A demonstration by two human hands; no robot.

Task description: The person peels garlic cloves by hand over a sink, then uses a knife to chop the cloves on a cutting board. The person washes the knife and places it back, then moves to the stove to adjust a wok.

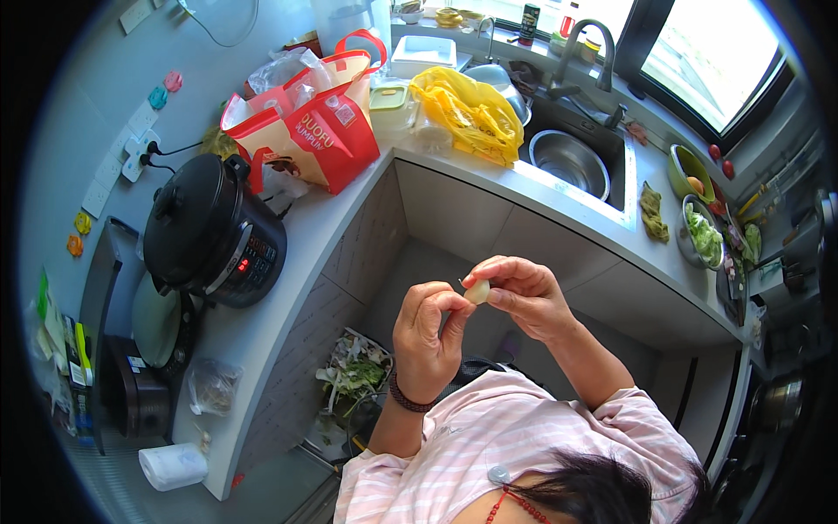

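A pale peeled clove, probably garlic (478,293), is held up in front of my chest. My right hand (527,295) pinches it between thumb and fingers. My left hand (429,331), with a dark beaded bracelet on the wrist, touches its lower left side with thumb and forefinger pinched together. A thin bit of skin seems to stick up at the clove's top. Below my left forearm stands a waste bin with leafy vegetable scraps (357,367).
An electric pressure cooker (216,236) and a red shopping bag (314,124) stand on the left counter. A yellow plastic bag (471,114) lies beside the sink, which holds a steel basin (569,164). Rightward are a green cloth (653,213) and a bowl of lettuce (702,236).
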